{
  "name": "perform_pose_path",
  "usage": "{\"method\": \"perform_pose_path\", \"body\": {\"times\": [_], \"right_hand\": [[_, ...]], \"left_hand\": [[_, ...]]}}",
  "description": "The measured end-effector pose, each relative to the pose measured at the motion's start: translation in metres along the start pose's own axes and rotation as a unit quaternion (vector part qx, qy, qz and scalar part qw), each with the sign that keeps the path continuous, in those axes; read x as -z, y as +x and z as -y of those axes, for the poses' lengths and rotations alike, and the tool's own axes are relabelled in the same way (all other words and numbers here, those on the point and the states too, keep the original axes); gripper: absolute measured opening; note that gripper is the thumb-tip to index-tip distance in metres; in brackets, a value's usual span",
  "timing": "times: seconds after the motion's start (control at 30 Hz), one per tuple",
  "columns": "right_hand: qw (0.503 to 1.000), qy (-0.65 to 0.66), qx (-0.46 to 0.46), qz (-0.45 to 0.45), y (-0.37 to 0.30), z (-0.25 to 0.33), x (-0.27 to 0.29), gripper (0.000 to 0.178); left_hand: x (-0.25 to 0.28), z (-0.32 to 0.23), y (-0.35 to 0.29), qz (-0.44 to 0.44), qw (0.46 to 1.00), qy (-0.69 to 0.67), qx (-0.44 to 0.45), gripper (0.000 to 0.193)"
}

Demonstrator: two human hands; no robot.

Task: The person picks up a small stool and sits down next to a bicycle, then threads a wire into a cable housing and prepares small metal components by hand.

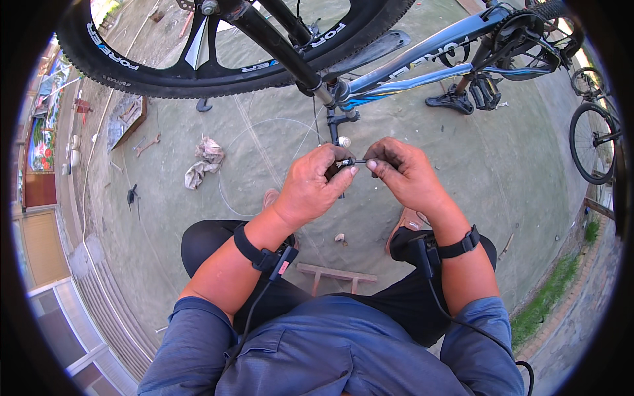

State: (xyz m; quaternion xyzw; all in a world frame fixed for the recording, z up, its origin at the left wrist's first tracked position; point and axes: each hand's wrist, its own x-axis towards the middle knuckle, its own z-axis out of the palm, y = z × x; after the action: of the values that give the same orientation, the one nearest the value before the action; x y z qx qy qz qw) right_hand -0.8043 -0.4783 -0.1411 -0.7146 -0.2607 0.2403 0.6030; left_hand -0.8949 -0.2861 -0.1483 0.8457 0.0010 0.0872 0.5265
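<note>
In front of me my left hand [316, 181] and my right hand [411, 175] nearly meet, both closed in a pinch with darkened fingertips. Between them runs a short, thin black piece [360, 162], like a cable end or housing; its exact kind is too small to tell. The left fingers grip its thicker end, where a bit of shiny metal shows, and the right fingers pinch its other end. Just beyond the hands stands a blue and black bicycle [409, 66], turned upside down, its handlebar parts [342, 119] low near the ground. A small whitish round part [344, 141] shows just above the fingers.
The bicycle's front wheel [165, 86] spans the top left. A thin cable [220, 178] loops on the green ground sheet, near a crumpled rag [205, 162], a wrench [148, 145] and a shallow box [127, 122]. A low wooden stool [337, 272] is between my legs; another bicycle [591, 142] stands right.
</note>
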Motion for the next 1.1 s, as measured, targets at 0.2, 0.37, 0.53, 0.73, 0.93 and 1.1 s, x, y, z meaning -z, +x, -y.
{"method": "perform_pose_path", "body": {"times": [0.2, 0.37, 0.53, 0.73, 0.93, 1.1], "right_hand": [[1.000, 0.006, -0.018, 0.018, 0.000, -0.001, 0.001, 0.006], [0.996, 0.064, -0.063, 0.027, -0.002, 0.009, -0.005, 0.006], [0.998, 0.045, -0.037, 0.006, -0.002, 0.007, -0.004, 0.014], [0.991, -0.096, 0.094, 0.014, 0.001, 0.013, -0.003, 0.029], [0.976, -0.171, 0.136, -0.002, 0.000, 0.006, -0.001, 0.018], [0.965, -0.217, 0.134, -0.058, 0.003, 0.005, 0.017, 0.015]], "left_hand": [[-0.005, 0.005, -0.004, 0.010, 0.989, -0.122, 0.089, 0.025], [-0.008, 0.007, -0.006, 0.028, 0.974, -0.189, 0.120, 0.025], [-0.007, 0.009, -0.004, 0.014, 0.969, -0.221, 0.110, 0.018], [0.001, 0.010, -0.003, 0.063, 0.987, -0.115, 0.089, 0.017], [0.002, 0.008, -0.004, 0.096, 0.987, -0.109, 0.064, 0.023], [0.017, 0.007, -0.003, -0.009, 0.971, -0.207, 0.116, 0.024]]}}
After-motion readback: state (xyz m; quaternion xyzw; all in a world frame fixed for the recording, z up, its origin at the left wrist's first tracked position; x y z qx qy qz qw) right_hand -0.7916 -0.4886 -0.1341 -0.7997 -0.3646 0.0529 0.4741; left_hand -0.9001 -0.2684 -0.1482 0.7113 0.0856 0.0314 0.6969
